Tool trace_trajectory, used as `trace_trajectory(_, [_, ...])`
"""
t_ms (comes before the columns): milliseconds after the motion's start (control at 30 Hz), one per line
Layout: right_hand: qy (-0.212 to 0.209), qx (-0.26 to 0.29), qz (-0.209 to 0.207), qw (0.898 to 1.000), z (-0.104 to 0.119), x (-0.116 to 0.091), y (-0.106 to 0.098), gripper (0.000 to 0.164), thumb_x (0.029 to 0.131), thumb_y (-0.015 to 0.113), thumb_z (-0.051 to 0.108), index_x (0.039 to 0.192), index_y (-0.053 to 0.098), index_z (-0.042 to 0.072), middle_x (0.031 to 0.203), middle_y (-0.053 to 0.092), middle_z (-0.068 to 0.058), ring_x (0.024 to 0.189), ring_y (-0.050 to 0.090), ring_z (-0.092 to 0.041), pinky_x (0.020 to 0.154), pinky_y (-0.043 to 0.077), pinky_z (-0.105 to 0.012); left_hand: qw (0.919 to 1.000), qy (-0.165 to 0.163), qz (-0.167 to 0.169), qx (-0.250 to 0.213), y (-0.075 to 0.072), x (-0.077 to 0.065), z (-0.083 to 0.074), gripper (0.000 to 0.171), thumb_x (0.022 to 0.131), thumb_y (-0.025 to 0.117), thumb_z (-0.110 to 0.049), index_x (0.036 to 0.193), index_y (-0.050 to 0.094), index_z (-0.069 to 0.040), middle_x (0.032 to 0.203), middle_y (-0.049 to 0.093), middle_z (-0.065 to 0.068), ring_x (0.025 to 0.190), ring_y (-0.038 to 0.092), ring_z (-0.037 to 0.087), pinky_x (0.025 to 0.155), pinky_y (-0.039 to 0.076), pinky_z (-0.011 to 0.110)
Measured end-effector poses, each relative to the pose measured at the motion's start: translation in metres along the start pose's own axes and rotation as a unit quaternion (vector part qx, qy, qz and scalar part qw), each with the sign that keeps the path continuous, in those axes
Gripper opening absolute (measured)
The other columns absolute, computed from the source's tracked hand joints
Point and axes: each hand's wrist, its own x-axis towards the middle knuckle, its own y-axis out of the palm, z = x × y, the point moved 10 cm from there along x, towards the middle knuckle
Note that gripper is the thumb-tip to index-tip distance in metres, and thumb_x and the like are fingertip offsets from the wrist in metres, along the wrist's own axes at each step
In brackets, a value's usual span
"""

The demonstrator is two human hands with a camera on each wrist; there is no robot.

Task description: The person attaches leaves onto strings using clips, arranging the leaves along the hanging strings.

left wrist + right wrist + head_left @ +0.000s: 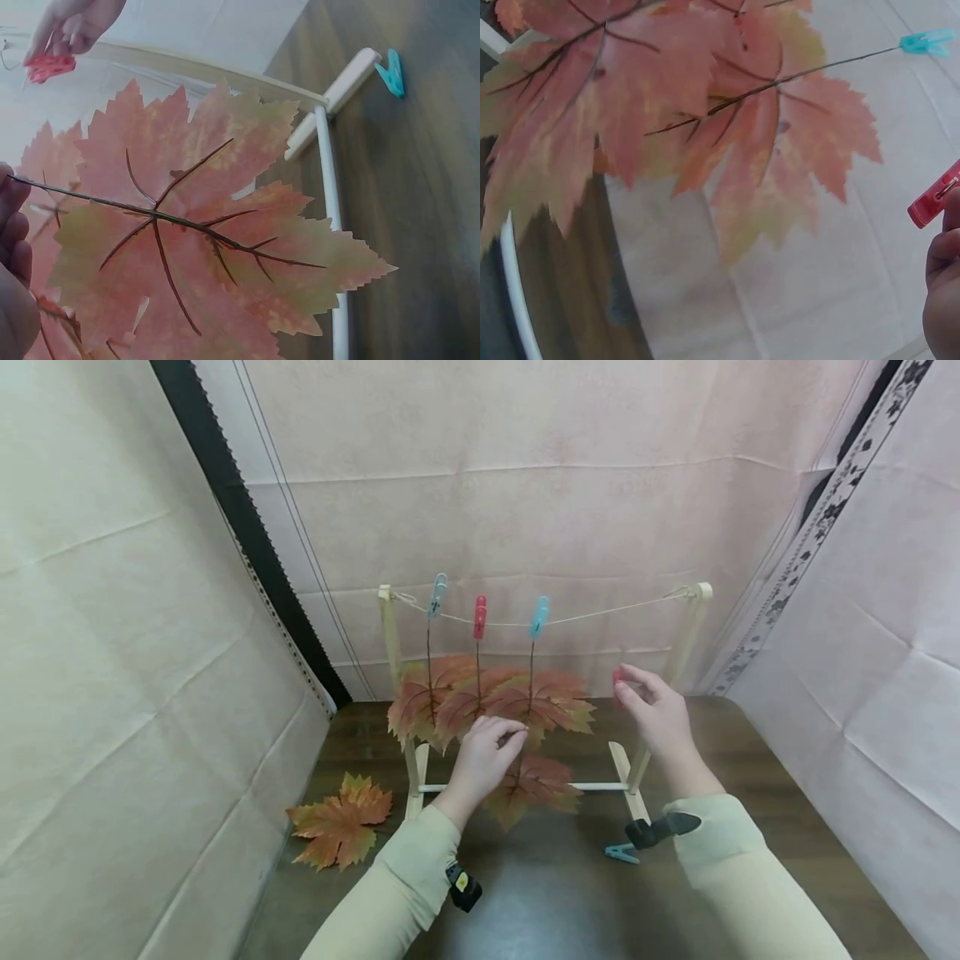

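Observation:
My left hand point(487, 756) pinches the stem of an orange-red maple leaf point(534, 787), which hangs below the fingers. In the left wrist view that leaf point(187, 217) spreads wide, its dark stem running to my fingertips. My right hand point(660, 714) holds a red clothespin point(935, 196) between thumb and fingers, in front of the right post. Several similar leaves hang by their stems from a string point(600, 612). A pale blue clothespin point(437, 596), a red clothespin point(480, 617) and a bright blue clothespin point(539, 617) grip those stems on the line.
The string spans a wooden frame with a left post point(391, 635) and right post point(688, 631), joined low by a white rod point(600, 787). Another leaf point(341, 821) lies on the dark wooden table at left. A blue clothespin point(622, 853) lies near the right foot.

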Motion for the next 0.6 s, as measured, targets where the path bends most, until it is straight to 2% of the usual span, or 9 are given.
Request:
trace_trajectory(33, [0.001, 0.001, -0.002, 1.0, 0.003, 0.001, -0.001, 0.041, 0.094, 0.058, 0.018, 0.131, 0.052, 0.002, 0.119, 0.06, -0.02, 0.085, 0.057, 0.007, 0.077, 0.043, -0.013, 1.0, -0.003, 0.001, -0.002, 0.002, 0.003, -0.002, 0.018, 0.095, 0.056, -0.025, 0.102, 0.069, -0.014, 0.099, 0.066, -0.006, 0.091, 0.052, 0.01, 0.075, 0.047, 0.028])
trace_trajectory(200, [-0.002, 0.008, -0.016, 1.0, 0.016, 0.005, -0.006, 0.042, 0.093, 0.06, 0.024, 0.13, 0.055, 0.007, 0.105, 0.067, -0.006, 0.083, 0.06, 0.002, 0.077, 0.044, -0.016, 0.9997, -0.02, -0.002, -0.015, 0.007, 0.015, -0.01, 0.023, 0.095, 0.056, -0.027, 0.105, 0.069, -0.011, 0.098, 0.065, -0.006, 0.09, 0.051, 0.011, 0.075, 0.046, 0.029])
trace_trajectory(400, [-0.013, 0.051, -0.032, 0.998, 0.025, 0.011, -0.01, 0.039, 0.092, 0.061, 0.019, 0.128, 0.056, 0.003, 0.099, 0.063, 0.01, 0.079, 0.061, -0.002, 0.075, 0.046, -0.017, 0.999, -0.036, -0.021, -0.014, 0.01, 0.029, -0.017, 0.024, 0.095, 0.056, -0.029, 0.106, 0.069, -0.012, 0.098, 0.064, -0.008, 0.089, 0.051, 0.011, 0.073, 0.045, 0.029])
trace_trajectory(600, [-0.017, 0.067, -0.041, 0.997, 0.03, 0.015, -0.014, 0.04, 0.092, 0.062, 0.019, 0.127, 0.056, 0.001, 0.098, 0.064, 0.009, 0.078, 0.062, -0.004, 0.075, 0.046, -0.018, 0.9978, -0.059, -0.02, -0.024, 0.012, 0.041, -0.022, 0.024, 0.095, 0.056, -0.031, 0.107, 0.069, -0.014, 0.098, 0.064, -0.009, 0.089, 0.05, 0.01, 0.074, 0.045, 0.03])
